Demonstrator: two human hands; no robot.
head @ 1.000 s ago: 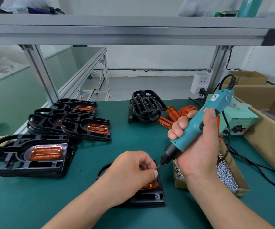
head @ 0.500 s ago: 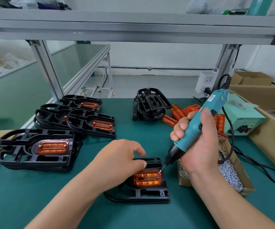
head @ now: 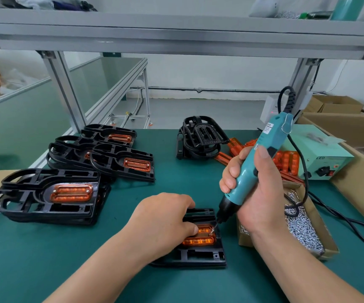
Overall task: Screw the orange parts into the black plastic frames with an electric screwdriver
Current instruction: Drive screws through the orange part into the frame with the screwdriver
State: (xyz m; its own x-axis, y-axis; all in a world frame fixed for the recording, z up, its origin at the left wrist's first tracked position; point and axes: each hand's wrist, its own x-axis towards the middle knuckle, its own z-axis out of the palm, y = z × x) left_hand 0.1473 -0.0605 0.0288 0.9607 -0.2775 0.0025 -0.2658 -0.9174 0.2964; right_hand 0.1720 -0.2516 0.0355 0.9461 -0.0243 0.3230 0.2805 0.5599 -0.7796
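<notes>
Close in front of me on the green mat (head: 176, 189) lies the black frame (head: 198, 256) I am working on, flat so the screw can go straight down, with the orange part (head: 200, 239) seated in its recess. My left hand (head: 163, 217) covers the frame's left side, fingers bent down and a fingertip pressing on the orange part so that it should not shift or spin under the driver; whether my thumb pinches anything beneath I cannot tell, since the hand hides it. My right hand (head: 259, 193) is wrapped tightly round the electric screwdriver (head: 259, 158), which tilts top away from me to the right, its bit (head: 213, 230) touching the part's upper right corner. I judge this screw is just being driven. The box of screws (head: 303, 228) sits just beside my right wrist for a short reach. Finished frames (head: 52, 193) are set well apart on the left, while bare frames (head: 200, 138) and loose orange parts (head: 285, 159) wait at the back.
</notes>
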